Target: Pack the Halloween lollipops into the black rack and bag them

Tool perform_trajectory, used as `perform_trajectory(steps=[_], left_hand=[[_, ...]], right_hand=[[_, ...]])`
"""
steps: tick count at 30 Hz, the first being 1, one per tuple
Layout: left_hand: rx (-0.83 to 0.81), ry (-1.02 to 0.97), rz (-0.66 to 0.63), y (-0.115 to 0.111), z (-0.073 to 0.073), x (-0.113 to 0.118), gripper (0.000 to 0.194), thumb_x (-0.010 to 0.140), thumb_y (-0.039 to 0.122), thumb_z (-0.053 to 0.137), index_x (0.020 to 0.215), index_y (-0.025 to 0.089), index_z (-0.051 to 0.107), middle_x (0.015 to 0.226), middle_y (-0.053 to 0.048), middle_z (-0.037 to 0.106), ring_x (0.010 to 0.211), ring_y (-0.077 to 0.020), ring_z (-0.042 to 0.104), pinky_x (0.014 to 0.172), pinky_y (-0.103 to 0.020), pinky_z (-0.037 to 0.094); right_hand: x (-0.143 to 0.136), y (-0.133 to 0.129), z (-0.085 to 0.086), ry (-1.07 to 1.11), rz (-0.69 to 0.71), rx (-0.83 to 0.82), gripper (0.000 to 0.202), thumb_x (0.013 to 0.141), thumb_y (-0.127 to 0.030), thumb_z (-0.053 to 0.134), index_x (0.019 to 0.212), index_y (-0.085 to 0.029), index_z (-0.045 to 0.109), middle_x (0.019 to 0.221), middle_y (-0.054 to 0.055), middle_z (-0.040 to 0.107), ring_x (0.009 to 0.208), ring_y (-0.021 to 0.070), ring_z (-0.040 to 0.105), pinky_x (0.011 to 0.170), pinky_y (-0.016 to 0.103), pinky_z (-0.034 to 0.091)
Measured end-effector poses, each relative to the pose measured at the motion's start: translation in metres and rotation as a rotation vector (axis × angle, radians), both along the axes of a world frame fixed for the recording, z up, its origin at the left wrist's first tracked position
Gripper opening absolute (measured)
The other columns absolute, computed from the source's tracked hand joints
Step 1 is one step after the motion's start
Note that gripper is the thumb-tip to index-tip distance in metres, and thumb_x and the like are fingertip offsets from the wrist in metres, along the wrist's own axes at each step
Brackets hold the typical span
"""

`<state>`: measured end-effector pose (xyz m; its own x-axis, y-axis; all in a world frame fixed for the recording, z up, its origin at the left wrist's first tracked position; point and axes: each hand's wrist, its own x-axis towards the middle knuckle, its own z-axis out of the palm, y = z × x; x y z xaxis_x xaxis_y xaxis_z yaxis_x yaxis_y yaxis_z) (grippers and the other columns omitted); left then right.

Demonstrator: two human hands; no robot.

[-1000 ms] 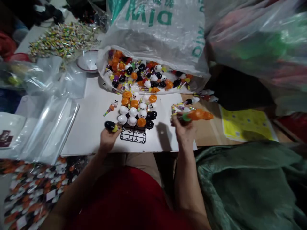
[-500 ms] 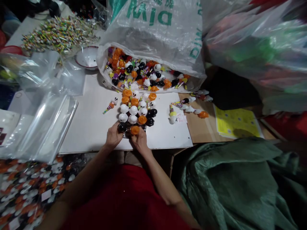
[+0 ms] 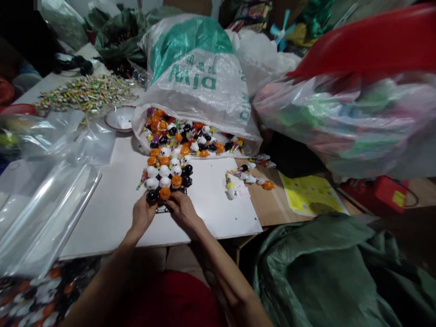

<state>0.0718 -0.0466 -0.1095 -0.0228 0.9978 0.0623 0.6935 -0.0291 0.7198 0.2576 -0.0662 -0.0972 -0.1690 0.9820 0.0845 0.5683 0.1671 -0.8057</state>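
Observation:
Rows of toy sticks with round heads (image 3: 164, 170), white skulls, orange pumpkins and black ones, stand packed in a dark rack (image 3: 163, 209) on the white tabletop. At the near left corner, my left hand (image 3: 143, 213) has its fingers closed around the stick below a black head (image 3: 153, 195). My right hand (image 3: 184, 209) is beside it, fingertips pinched just under an orange pumpkin head (image 3: 165, 193); the stick itself is mostly hidden. One loose stick (image 3: 140, 182) lies left of the rack.
A white woven sack (image 3: 211, 95) spills more sticks behind the rack. Several loose sticks (image 3: 250, 177) lie to the right, near a yellow sheet (image 3: 308, 194). Clear plastic bags (image 3: 64, 213) cover the left side. A bowl (image 3: 121, 119) and a candy-coloured heap (image 3: 88, 93) stand farther back.
My view has tilted up and turned right. The orange pumpkin head has come closer to the black head and the row behind it. Both hands stay at the rack's near edge.

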Motion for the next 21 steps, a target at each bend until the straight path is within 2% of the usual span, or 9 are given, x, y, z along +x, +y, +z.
perform_trajectory(steps=[3,5,6,9,12,14,16,19,21], left_hand=[[-0.007,-0.063,0.030,0.000,-0.006,0.000,0.018,0.076,0.037,0.059,0.086,0.022,0.062,0.079,-0.008,0.072,0.080,-0.0278,0.069,0.071,-0.034,0.052],[-0.025,-0.099,0.052,-0.001,-0.006,0.000,0.018,0.074,0.036,0.062,0.085,0.022,0.062,0.081,-0.007,0.072,0.082,-0.0276,0.069,0.073,-0.035,0.053],[-0.040,-0.120,0.045,-0.002,-0.004,-0.001,0.018,0.073,0.035,0.063,0.086,0.022,0.063,0.082,-0.006,0.072,0.082,-0.0268,0.069,0.073,-0.035,0.054],[-0.082,-0.185,-0.106,0.001,0.007,-0.012,0.023,0.073,0.028,0.063,0.094,0.021,0.065,0.089,-0.005,0.073,0.083,-0.0225,0.068,0.075,-0.032,0.055],[0.003,-0.137,-0.130,0.017,0.023,-0.029,0.023,0.080,0.026,0.055,0.099,0.020,0.067,0.094,-0.005,0.070,0.084,-0.0188,0.067,0.075,-0.029,0.054],[0.062,0.023,-0.017,0.036,0.031,-0.035,0.024,0.083,0.026,0.054,0.101,0.018,0.067,0.098,-0.008,0.068,0.086,-0.0199,0.066,0.079,-0.031,0.054],[0.009,0.233,0.026,0.060,0.034,-0.035,0.023,0.084,0.026,0.056,0.100,0.015,0.066,0.101,-0.013,0.066,0.090,-0.0236,0.066,0.084,-0.035,0.053],[-0.127,0.416,0.002,0.084,0.030,-0.031,0.015,0.082,0.021,0.054,0.089,0.014,0.066,0.099,-0.017,0.066,0.093,-0.0281,0.066,0.085,-0.039,0.051],[-0.160,0.328,0.042,0.083,0.025,-0.035,0.012,0.080,0.023,0.056,0.085,0.015,0.064,0.091,-0.014,0.067,0.087,-0.0267,0.067,0.081,-0.037,0.052]], right_hand=[[0.060,0.015,0.017,-0.012,-0.109,-0.010,0.022,0.089,-0.022,0.052,0.095,-0.020,0.073,0.083,0.002,0.072,0.073,0.0169,0.063,0.070,0.026,0.047],[0.094,0.048,0.030,-0.190,-0.297,0.033,0.026,0.088,-0.020,0.050,0.099,-0.017,0.073,0.088,0.006,0.072,0.076,0.0184,0.063,0.072,0.027,0.047],[0.104,0.072,0.036,-0.322,-0.324,0.061,0.028,0.088,-0.018,0.050,0.105,-0.017,0.072,0.097,0.009,0.071,0.081,0.0195,0.063,0.076,0.029,0.047],[0.104,0.143,0.041,-0.702,-0.221,0.060,0.036,0.090,-0.011,0.045,0.116,-0.015,0.069,0.116,0.016,0.064,0.097,0.0237,0.061,0.078,0.030,0.044],[0.089,0.179,0.037,-0.929,-0.121,0.060,0.035,0.093,-0.010,0.041,0.114,-0.012,0.069,0.120,0.020,0.060,0.106,0.0283,0.057,0.076,0.032,0.042],[0.090,0.178,0.035,-0.985,-0.119,0.070,0.033,0.093,-0.012,0.042,0.113,-0.012,0.068,0.118,0.020,0.060,0.105,0.0288,0.056,0.074,0.032,0.041],[0.100,0.158,0.035,-0.989,-0.146,0.079,0.030,0.094,-0.016,0.045,0.112,-0.014,0.068,0.114,0.017,0.060,0.101,0.0272,0.056,0.072,0.031,0.040],[0.116,0.104,0.034,-0.924,-0.196,0.119,0.027,0.095,-0.021,0.046,0.109,-0.019,0.069,0.115,0.013,0.061,0.098,0.0247,0.057,0.072,0.030,0.040],[0.115,0.060,0.030,-0.847,-0.191,0.149,0.027,0.096,-0.022,0.047,0.109,-0.022,0.070,0.121,0.011,0.061,0.100,0.0234,0.057,0.076,0.030,0.041]])
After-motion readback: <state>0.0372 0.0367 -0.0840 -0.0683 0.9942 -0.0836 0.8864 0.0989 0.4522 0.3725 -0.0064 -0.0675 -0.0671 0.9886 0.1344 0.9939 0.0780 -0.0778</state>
